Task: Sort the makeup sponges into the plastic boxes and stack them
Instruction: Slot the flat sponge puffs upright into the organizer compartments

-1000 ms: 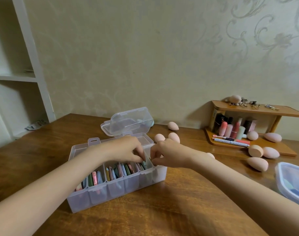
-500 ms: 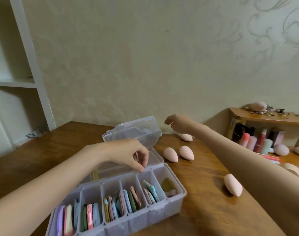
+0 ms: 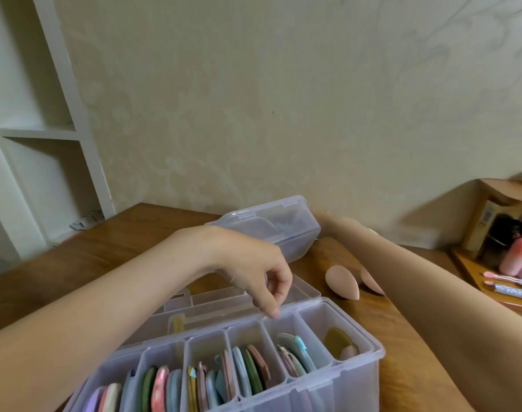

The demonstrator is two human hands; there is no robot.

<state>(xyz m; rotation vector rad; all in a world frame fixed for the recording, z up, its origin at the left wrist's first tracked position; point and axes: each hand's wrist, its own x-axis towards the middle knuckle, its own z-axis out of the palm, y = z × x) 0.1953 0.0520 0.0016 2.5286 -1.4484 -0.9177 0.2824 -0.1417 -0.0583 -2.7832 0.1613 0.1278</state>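
A clear plastic compartment box (image 3: 354, 379) sits at the near edge of the brown wooden table (image 3: 402, 346), its lid (image 3: 301, 292) thrown open behind it. Its divided cells hold flat round makeup puffs (image 3: 247, 373) standing on edge in pink, green, blue and lilac, and the cell at the far right holds an olive-green piece (image 3: 338, 340) with a small pink one beside it. The left hand (image 3: 253, 272) hangs over the back rim of this box with its fingers curled downward, thumb and fingertips close together, grasping nothing; one fingertip is at or just above the rim, and I cannot tell whether it touches. Behind it stands a second, smaller clear plastic box (image 3: 271, 227), closed. The right forearm stretches across the table to the right of that box, and the right hand (image 3: 323, 217) is mostly hidden behind its corner, so whether that grip is released or clenched cannot be told. Just beside the forearm lie two peach teardrop-shaped makeup sponges (image 3: 343, 282) on the bare table, the farther one partly covered by the arm. At the right edge stands a small wooden organiser shelf (image 3: 473, 227) holding pink tubes (image 3: 518, 257) and pencils (image 3: 509, 289).
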